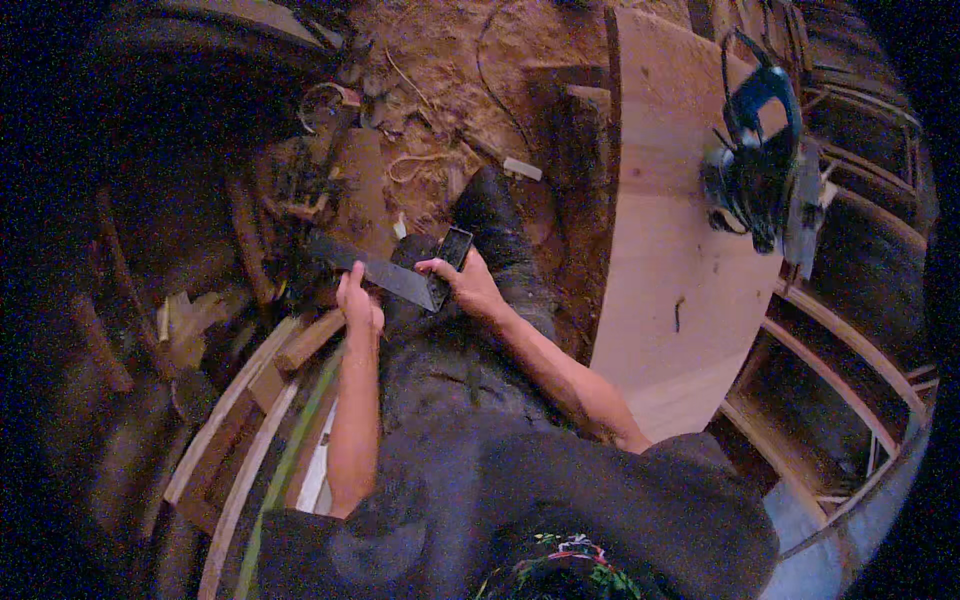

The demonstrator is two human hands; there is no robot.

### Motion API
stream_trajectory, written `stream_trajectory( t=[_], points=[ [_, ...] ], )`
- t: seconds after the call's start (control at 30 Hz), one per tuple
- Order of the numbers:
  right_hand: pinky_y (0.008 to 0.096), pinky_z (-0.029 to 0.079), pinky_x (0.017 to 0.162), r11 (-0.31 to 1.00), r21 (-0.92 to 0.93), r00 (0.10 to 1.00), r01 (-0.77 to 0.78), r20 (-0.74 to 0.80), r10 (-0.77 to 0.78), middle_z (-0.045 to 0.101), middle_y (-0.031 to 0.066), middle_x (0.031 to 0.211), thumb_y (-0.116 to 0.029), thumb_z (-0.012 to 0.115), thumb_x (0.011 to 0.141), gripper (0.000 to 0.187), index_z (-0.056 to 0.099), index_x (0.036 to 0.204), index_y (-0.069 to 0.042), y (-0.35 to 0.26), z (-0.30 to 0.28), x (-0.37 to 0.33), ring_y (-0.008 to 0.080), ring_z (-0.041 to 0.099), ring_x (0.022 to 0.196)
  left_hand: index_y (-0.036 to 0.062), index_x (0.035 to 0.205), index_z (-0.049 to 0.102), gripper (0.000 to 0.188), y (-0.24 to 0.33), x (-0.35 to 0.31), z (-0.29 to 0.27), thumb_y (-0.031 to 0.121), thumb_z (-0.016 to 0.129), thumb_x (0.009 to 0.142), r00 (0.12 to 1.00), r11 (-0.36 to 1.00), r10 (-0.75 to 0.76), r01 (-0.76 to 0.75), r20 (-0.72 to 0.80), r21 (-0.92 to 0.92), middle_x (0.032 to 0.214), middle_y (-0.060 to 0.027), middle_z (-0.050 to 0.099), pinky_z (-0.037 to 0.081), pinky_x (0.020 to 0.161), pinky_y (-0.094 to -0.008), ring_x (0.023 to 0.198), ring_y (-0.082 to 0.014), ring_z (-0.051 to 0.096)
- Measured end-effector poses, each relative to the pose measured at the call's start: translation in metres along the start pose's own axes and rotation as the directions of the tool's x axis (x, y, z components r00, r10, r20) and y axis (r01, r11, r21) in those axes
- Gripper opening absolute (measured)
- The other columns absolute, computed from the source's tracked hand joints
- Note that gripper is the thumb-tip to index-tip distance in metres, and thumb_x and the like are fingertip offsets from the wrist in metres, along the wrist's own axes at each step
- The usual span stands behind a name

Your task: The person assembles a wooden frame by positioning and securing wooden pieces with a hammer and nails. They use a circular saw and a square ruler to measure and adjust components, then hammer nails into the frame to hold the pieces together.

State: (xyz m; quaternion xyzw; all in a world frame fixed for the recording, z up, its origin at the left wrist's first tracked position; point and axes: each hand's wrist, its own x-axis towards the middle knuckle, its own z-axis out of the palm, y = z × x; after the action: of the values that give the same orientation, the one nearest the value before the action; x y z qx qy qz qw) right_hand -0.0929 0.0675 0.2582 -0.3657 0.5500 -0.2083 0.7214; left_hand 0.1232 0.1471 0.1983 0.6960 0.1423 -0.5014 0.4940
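My left hand (357, 302) is closed on the lower edge of a long, flat, dark blade-like plate (398, 283). The plate slants across my lap, its slanted end toward my right hand and its far end fading into shadow. My right hand (474, 287) grips a dark rectangular block (455, 246) with a paler rim, thumb laid over toward the plate. Block and plate meet or overlap near the plate's right end; whether they touch I cannot tell. The exact kind of either one is too dim to make out.
On my right stands a wide pale wooden board (665, 200) with a dark power tool (760, 150) on it. Sawdust (440, 60) and a cord lie on the ground ahead. Wooden strips (240, 410) curve along my left, with a roll of tape (328, 107) farther off.
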Motion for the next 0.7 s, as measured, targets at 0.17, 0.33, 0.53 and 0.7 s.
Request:
stream_trajectory(
  t=[0.17,0.33,0.53,0.7],
  points=[
    [0.0443,0.038,0.114,0.934,-0.344,0.754,0.102,-0.586,-0.298,0.047,0.0219,0.15,-0.015,0.081,0.083,0.084,0.034,0.151,0.0,0.006,-0.005,-0.081,0.0349,0.046,0.139,0.0034,0.114,0.064,0.038,-0.031,-0.044,-0.005,0.037,0.07,0.096,0.96,0.913,0.221,-0.267,0.174,0.31,0.097,-0.0061,0.068,0.052,0.084,-0.0347,0.088,-0.0161,0.063],
    [0.0454,0.039,0.113,0.588,-0.738,0.856,0.331,-0.026,-0.516,0.052,0.022,0.144,-0.017,0.078,0.086,0.081,0.034,0.154,-0.004,-0.049,-0.041,-0.153,0.0411,0.051,0.133,0.0005,0.114,0.065,0.035,-0.025,-0.141,0.038,0.03,0.071,0.097,0.906,0.792,0.187,-0.368,0.381,0.487,0.104,-0.0074,0.072,0.054,0.084,-0.0297,0.092,-0.0142,0.066],
    [0.0455,0.056,0.082,0.639,-0.763,0.973,0.1,-0.059,-0.223,0.059,0.0251,0.134,-0.02,0.069,0.095,0.07,0.036,0.155,-0.013,-0.055,-0.079,-0.207,0.0432,0.067,0.104,0.0027,0.119,0.066,0.028,-0.079,-0.221,0.079,0.022,0.068,0.1,0.724,0.944,0.05,-0.26,0.688,0.205,0.107,-0.0059,0.072,0.054,0.088,-0.0309,0.096,-0.0145,0.067],
    [0.0346,0.054,0.088,0.414,-0.896,0.889,0.162,-0.049,-0.455,0.067,0.0184,0.13,-0.022,0.067,0.099,0.059,0.044,0.152,-0.011,-0.04,-0.181,-0.254,0.0263,0.07,0.099,-0.0015,0.131,0.06,0.052,-0.148,-0.248,0.1,0.033,0.075,0.094,0.553,0.937,0.037,-0.308,0.832,0.163,0.115,-0.0107,0.068,0.052,0.095,-0.0348,0.106,-0.0211,0.064]
  ],
)
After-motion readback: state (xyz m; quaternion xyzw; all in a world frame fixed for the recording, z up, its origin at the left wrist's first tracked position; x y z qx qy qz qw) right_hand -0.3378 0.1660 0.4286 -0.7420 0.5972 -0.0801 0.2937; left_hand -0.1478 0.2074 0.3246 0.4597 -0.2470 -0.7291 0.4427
